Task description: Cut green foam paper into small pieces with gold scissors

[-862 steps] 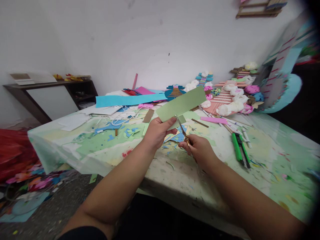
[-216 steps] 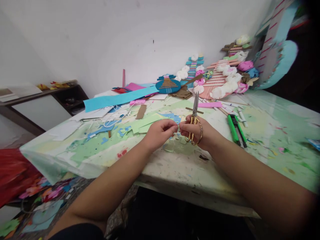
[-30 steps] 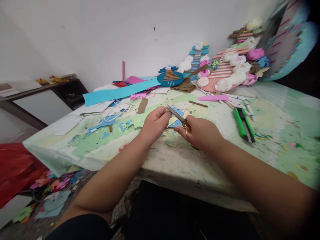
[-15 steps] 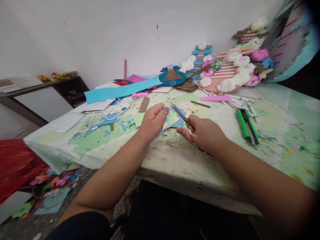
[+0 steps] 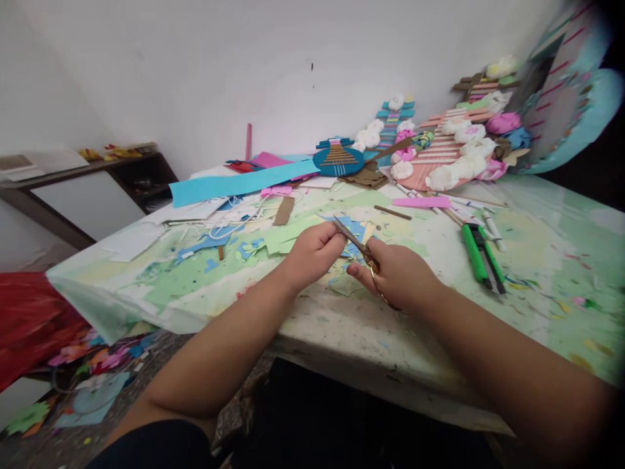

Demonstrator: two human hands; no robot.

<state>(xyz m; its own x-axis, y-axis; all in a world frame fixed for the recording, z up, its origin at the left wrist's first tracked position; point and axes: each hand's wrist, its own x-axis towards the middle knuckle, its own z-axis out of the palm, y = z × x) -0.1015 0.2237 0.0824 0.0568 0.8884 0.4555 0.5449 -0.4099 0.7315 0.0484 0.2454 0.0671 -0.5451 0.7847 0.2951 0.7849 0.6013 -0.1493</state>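
Note:
My right hand (image 5: 403, 270) holds a pair of scissors (image 5: 356, 244) with gold-coloured handles, its thumb and fingers at the loops. The blades point up and left, their tips at the fingers of my left hand (image 5: 317, 251). Those left fingers are pinched closed; what is between them is too small or hidden to make out. Beneath both hands lie blue paper scraps (image 5: 359, 231) and light green paper pieces (image 5: 288, 238). A brown strip of paper (image 5: 284, 212) rests just beyond my left hand.
A green utility knife (image 5: 481, 257) lies on the right, near several white markers (image 5: 494, 228). A long turquoise paper strip (image 5: 239, 182) crosses the back left. Decorated paper crafts (image 5: 454, 153) lean against the wall. A dark shelf unit (image 5: 141, 172) stands at left.
My left hand has moved right, toward the scissors, so its fingers now meet the blade tips. My right hand still holds the scissors in nearly the same place. The view has shifted slightly.

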